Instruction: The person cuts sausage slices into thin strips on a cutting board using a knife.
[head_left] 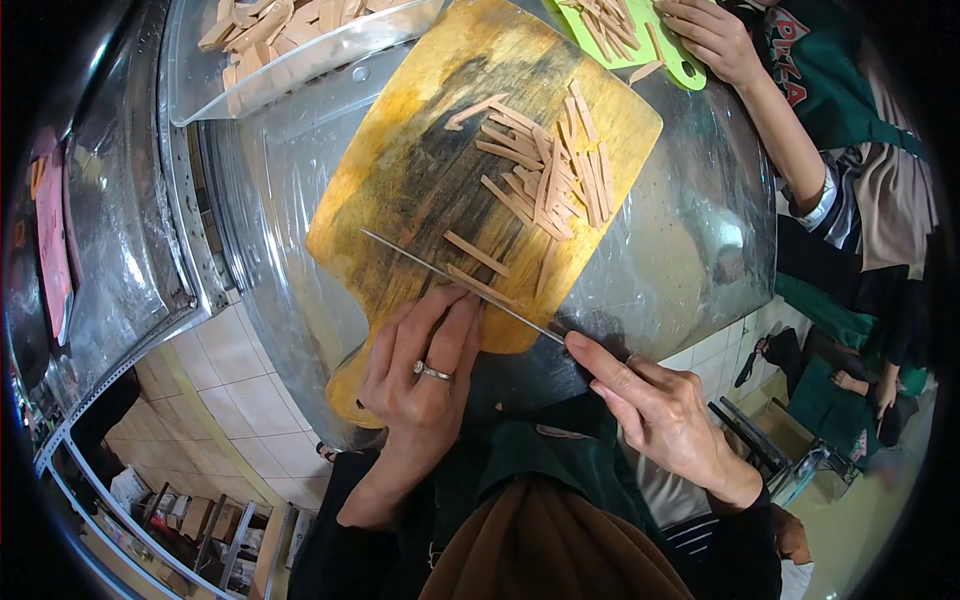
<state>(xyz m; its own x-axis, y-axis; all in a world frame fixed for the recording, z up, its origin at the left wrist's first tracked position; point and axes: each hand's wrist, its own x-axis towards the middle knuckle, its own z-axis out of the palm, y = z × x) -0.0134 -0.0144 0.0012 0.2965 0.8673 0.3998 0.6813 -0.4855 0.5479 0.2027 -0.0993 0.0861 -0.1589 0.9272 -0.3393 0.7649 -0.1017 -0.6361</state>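
Note:
A yellow-brown wooden cutting board (400, 130) lies tilted on the metal table, its handle toward the lower left. Thin pinkish-tan strips (555, 170) are heaped on its right half. My right hand (660, 410) grips a knife (460, 284) whose blade crosses the board's lower part, the tip pointing to the upper left. Beside the blade my left hand (425, 360), with a ring on one finger, has its fingertips bent and pressed down at the board; what they hold is mostly hidden. One loose strip (477, 254) lies just beyond the blade.
At the upper left stands a clear plastic container (290, 70) with larger tan pieces. A co-worker's hand (715, 40) rests at a green cutting board (686, 72) bearing strips. Another person sits at the far right. A metal frame (110, 505) stands lower left.

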